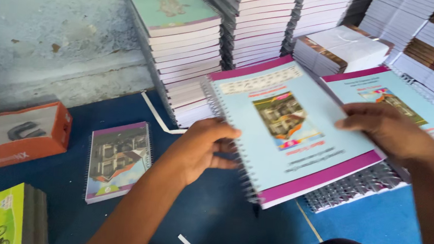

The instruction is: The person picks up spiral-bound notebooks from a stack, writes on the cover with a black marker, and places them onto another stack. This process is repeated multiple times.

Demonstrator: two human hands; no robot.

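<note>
Both bare forearms are extended forward from the lower edge of the view, the left from the lower left, the right from the far right. The left hand (201, 147) is held knuckles up, its fingers curled inward in a grip, thumb tucked beneath. The right hand (389, 129) is laid palm down, fingers stretched flat toward the left hand, well apart from it.

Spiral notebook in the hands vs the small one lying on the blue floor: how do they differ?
The held notebook is larger and has a pale blue cover with magenta bands; the small notebook is nearly filled by a building picture. The held notebook is lifted and tilted, left hand at its spiral edge, right hand on its far side; the small notebook lies flat, untouched. Both are spiral-bound with building pictures.
</note>
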